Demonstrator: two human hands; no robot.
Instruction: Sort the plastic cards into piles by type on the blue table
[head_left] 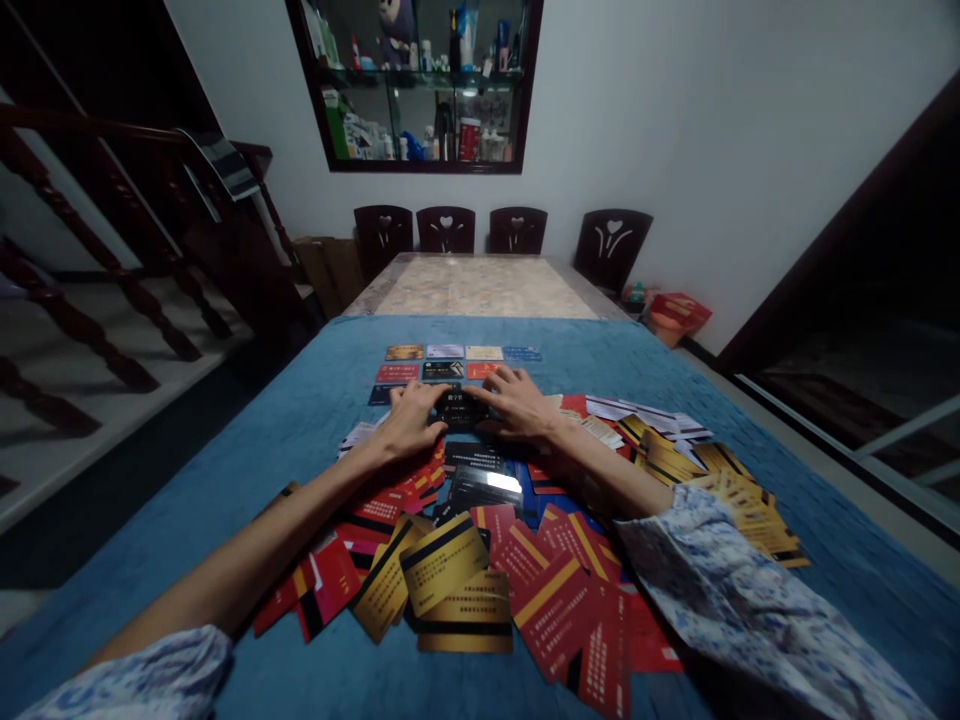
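Near the middle of the blue-covered table, my left hand [409, 416] has its thumb and forefinger closed on the left edge of some black cards [454, 402]. From the other side, my right hand [519, 404] grips the same cards, its fingers bent around their right end. Just beyond lie rows of single cards, among them a gold card [404, 352], a red card [397, 373] and a black card [443, 370]. A navy card [384, 395] lies by my left fingers. My right hand partly hides an orange card [481, 371].
Fanned gold cards [445, 563], red cards [559, 610] and dark cards [486, 487] spread across the near blue cloth [300, 400]. More gold cards [750, 510] and white striped cards [645, 412] lie right. Dark chairs [613, 240] stand at the table's far end.
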